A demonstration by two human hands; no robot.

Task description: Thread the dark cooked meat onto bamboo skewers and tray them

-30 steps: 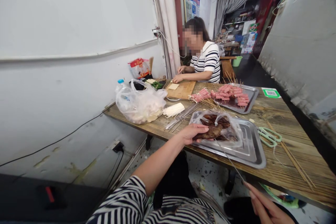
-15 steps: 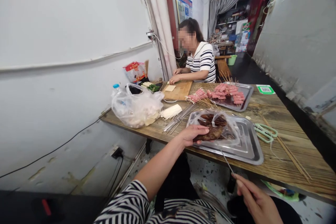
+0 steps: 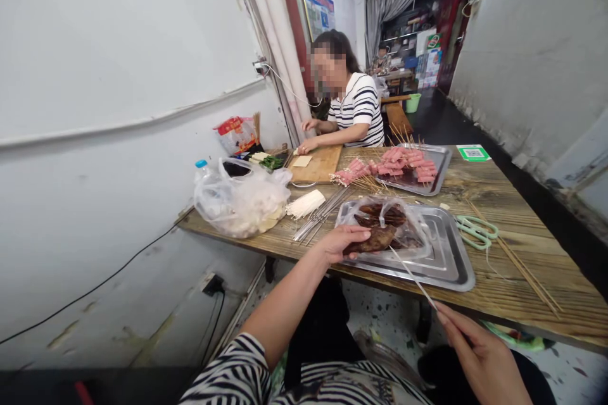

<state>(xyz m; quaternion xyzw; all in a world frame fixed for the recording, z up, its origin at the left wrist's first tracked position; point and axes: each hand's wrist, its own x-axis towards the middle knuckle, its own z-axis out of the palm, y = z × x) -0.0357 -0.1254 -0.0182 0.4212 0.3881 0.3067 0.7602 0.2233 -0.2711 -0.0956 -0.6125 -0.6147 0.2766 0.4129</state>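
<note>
The left hand (image 3: 342, 244) grips a brown slab (image 3: 379, 240), thumb on top, over the tray (image 3: 444, 247); the right hand (image 3: 484, 351) pinches a thin skewer (image 3: 413, 278), tip at the slab's edge. A green card (image 3: 474, 152) shows a QR code; the blue poster's (image 3: 317, 9) lettering is too small to read.

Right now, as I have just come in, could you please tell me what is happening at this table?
The person's left hand grips a flat brown piece of food at the near side of a metal tray. The right hand holds a thin skewer, its tip at the piece's edge; whether it has gone in, I cannot tell. More brown pieces lie in a clear plastic bag on the tray. Across the table, a co-worker works at a wooden board.
</note>
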